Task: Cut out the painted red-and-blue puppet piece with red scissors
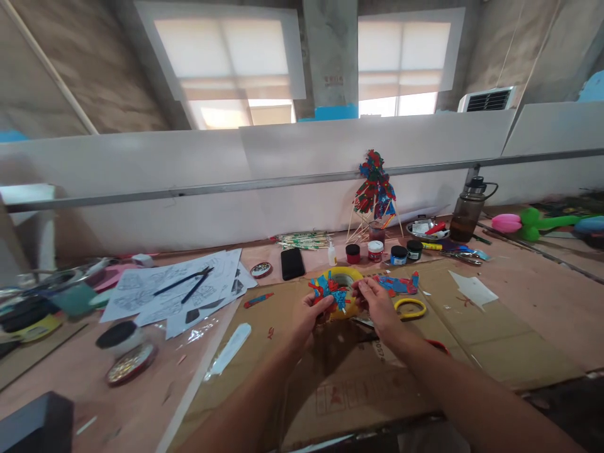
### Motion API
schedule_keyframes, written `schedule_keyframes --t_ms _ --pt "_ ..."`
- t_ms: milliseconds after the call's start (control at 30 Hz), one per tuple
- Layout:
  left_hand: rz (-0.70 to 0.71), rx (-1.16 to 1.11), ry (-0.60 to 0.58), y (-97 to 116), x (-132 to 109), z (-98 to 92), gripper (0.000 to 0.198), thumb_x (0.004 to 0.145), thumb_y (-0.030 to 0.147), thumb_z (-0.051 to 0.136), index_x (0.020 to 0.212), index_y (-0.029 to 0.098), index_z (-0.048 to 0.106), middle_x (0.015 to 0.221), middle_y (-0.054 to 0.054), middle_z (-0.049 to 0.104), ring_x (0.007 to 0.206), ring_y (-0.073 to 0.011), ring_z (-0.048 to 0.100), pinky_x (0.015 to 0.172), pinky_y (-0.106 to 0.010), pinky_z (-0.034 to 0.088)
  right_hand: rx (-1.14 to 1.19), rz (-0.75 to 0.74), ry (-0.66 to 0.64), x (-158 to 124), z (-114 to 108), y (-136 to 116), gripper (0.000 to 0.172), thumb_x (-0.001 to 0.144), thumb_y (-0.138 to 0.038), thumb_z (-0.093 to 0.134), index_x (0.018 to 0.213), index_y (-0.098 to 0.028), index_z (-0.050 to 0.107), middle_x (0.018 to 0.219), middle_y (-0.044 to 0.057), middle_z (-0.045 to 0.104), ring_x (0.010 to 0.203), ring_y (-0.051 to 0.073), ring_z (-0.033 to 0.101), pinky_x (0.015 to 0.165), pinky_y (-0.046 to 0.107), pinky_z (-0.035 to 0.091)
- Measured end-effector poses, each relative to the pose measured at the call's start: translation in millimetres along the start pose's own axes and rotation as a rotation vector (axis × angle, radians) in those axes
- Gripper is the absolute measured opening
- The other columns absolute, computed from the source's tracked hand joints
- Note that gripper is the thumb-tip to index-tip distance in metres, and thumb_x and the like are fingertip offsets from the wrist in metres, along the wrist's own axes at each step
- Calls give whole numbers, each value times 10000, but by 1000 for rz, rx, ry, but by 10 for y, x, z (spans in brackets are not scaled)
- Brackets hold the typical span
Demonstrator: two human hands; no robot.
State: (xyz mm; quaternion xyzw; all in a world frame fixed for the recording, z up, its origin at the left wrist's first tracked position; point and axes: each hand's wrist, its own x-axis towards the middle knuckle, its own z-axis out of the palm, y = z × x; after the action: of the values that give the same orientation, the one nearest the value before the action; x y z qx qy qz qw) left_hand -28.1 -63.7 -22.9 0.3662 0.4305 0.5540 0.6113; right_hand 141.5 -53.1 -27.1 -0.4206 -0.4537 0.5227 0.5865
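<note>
My left hand (309,316) is closed on a red-and-blue painted cutout figure (334,293), its thumb pressed over the front. Just right of the figure, my right hand (380,308) has its fingertips pinched together. Whatever sits between those fingers is too small to make out. Behind the figure lies a yellow tape roll (346,272), partly hidden by it. Yellow-handled scissors (423,307) rest on the cardboard (340,384) beside my right hand, which covers part of them. Another red-and-blue painted piece (399,285) lies beyond that hand.
Paint jars (375,250), a white glue bottle (332,253) and a black phone (292,263) stand or lie behind the cardboard. Painted figures on sticks (374,182) rise near the wall. Drawing sheets (141,286) are at left, a drink bottle (465,211) at right.
</note>
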Motion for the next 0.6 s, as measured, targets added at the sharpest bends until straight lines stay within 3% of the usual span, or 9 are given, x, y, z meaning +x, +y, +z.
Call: schedule_keyframes --t_ms 267,467,600 --pt "-2 280 -105 -77 -28 37 370 584 454 900 676 157 701 582 -9 654 495 -106 495 491 -233 372 25 -51 21 90 -19 3 360 698 -561 742 755 -214 668 658 -9 637 564 148 503 520 263 387" --pt "-54 442 -271 -226 -85 -157 544 517 527 912 872 148 749 848 -75 766 737 -222 671 713 -321 518 73 -63 58 181 -71 -28 347 693 -551 721 748 -216 647 640 -8 637 538 133 510 510 257 389" --pt "-76 520 -269 -250 -155 -261 544 553 533 885 913 156 732 885 -82 773 793 -254 691 714 -331 526 82 -51 46 146 -37 -18 316 683 -511 726 740 -208 658 628 -10 639 513 127 512 487 250 368"
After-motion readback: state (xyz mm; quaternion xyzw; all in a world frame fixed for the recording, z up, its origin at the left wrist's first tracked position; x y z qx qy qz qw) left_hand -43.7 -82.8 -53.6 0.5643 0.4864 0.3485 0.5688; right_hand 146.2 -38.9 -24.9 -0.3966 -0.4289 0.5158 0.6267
